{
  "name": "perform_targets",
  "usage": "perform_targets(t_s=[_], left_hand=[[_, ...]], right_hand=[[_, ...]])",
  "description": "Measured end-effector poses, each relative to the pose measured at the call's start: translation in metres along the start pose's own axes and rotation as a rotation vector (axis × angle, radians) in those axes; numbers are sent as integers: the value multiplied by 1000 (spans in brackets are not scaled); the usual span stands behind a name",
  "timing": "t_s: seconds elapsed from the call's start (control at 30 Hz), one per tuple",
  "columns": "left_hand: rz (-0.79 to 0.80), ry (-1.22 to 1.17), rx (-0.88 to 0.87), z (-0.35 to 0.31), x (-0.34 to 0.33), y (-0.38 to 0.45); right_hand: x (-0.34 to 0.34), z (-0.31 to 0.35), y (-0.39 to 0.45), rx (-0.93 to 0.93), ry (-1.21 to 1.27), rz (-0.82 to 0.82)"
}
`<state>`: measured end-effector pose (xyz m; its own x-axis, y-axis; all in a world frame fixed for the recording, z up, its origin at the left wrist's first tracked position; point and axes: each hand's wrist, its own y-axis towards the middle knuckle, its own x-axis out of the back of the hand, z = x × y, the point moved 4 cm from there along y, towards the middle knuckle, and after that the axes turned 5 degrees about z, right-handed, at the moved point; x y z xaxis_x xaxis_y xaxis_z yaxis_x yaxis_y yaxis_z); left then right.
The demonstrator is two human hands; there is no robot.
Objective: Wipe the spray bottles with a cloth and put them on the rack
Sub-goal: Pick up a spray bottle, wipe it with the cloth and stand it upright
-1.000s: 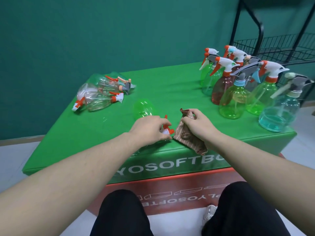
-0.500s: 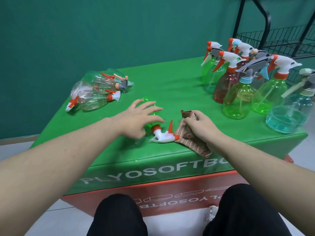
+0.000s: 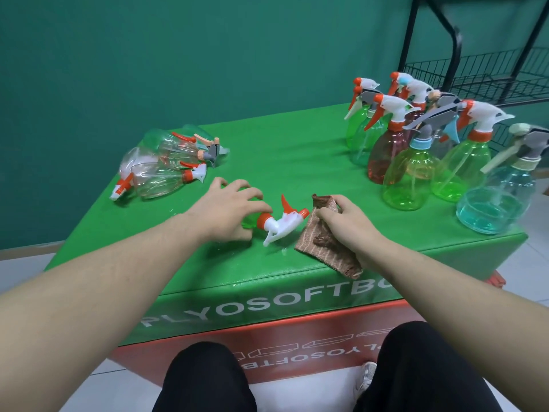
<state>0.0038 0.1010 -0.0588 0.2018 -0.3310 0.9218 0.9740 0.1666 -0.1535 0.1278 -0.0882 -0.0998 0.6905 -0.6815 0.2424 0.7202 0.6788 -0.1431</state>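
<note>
Left hand (image 3: pixel 230 208) curls over a green spray bottle (image 3: pixel 252 223) lying on its side on the green padded box (image 3: pixel 267 281), fingers wrapped on its body; its white-and-orange trigger head (image 3: pixel 283 223) points at the brown cloth (image 3: pixel 323 236); right hand (image 3: pixel 346 226) pinches that cloth, bunched on the box beside the nozzle; clear bottles (image 3: pixel 160 171) lie heaped at far left, looking empty; upright tinted bottles (image 3: pixel 407 176) crowd the right, contents impossible to judge; black wire rack (image 3: pixel 475 75) stands behind them.
</note>
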Motion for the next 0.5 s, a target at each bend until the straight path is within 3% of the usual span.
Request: perform_targets(t_s=[0.3, 0.5], left_hand=[[-90, -249, 78, -13, 11, -47], [-169, -355, 121, -24, 14, -63]], right_hand=[[-21, 13, -25, -9, 117, 69], [-41, 25, -33, -81, 413, 99]])
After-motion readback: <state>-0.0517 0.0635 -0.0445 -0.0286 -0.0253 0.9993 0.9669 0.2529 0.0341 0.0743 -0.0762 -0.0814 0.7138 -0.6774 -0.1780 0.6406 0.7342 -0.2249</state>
